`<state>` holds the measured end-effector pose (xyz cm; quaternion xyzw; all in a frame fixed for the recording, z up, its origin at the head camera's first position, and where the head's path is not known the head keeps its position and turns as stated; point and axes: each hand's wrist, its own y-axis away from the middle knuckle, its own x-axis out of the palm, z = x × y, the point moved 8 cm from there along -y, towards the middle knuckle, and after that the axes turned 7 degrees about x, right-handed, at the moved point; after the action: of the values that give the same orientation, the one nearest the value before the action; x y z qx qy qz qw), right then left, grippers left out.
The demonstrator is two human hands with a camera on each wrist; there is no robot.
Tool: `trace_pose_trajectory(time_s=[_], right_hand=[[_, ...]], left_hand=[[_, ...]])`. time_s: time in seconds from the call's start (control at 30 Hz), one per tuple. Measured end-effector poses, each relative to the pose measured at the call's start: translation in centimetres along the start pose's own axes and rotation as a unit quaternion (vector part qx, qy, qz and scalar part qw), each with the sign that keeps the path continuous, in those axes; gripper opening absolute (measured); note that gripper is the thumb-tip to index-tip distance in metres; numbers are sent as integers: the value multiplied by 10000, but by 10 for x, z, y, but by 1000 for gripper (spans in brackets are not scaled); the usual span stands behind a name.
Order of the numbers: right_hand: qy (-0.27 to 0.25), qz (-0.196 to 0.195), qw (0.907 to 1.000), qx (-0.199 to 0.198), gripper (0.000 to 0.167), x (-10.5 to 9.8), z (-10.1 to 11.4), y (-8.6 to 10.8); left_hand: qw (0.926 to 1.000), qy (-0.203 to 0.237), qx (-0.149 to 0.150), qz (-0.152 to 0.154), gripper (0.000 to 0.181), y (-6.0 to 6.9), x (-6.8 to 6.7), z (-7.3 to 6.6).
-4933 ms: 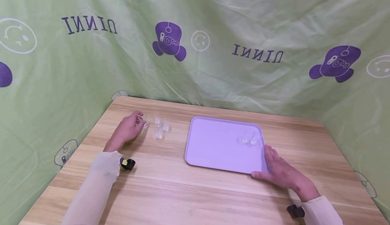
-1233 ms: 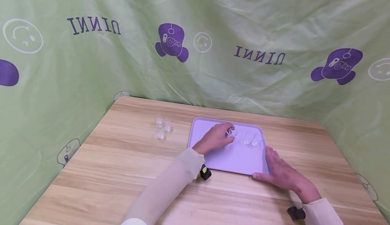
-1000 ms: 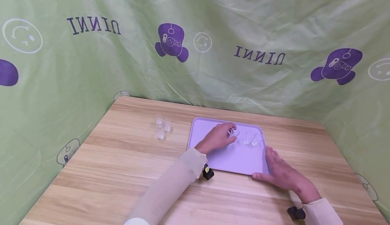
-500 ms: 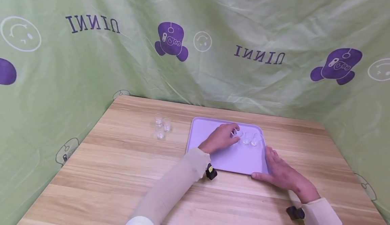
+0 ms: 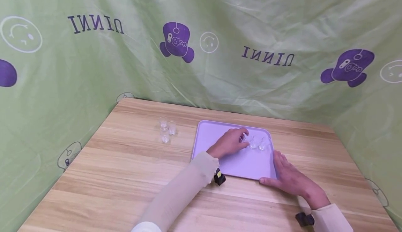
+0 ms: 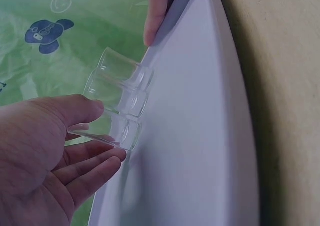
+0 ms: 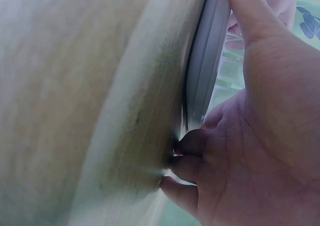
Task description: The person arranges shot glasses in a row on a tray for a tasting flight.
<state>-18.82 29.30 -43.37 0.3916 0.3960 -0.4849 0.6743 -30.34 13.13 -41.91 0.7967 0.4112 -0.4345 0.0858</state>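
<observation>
My left hand (image 5: 230, 143) holds a small clear shot glass (image 6: 129, 132) between thumb and fingers over the back right of the purple tray (image 5: 240, 164). Two more shot glasses stand in a row just right of it, the nearer one (image 5: 253, 143) and the outer one (image 5: 262, 145). In the left wrist view the three glasses look side by side and touching or almost so. My right hand (image 5: 292, 178) rests against the tray's front right corner, its fingers along the right side and the thumb at the front edge.
Three more shot glasses (image 5: 164, 136) stand in a cluster on the wooden table (image 5: 132, 176), left of the tray. A green printed curtain (image 5: 220, 85) hangs behind the table and at both sides.
My left hand has carried a shot glass from the table's left over to the tray, then edged it rightward up to the two there. My right hand stays at the tray's corner.
</observation>
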Motion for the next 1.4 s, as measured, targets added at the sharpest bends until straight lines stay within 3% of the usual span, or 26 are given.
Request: trace_pose_trajectory(time_s=[0.47,0.9,1.07,1.4], right_hand=[[-11,50,10000,22,121,1,-2,0],[-27,53,10000,38,122,-1,-1,1],[47,54,10000,36,121,1,-1,1],[5,9,10000,-22,121,1,-1,0]], left_hand=[[9998,-154,-14,82,32,-1,2,-1],[9991,-136,-413,31,46,4,0,4],[9990,-101,-439,-74,47,12,-9,8],[9997,-133,-156,-134,49,24,-31,10]])
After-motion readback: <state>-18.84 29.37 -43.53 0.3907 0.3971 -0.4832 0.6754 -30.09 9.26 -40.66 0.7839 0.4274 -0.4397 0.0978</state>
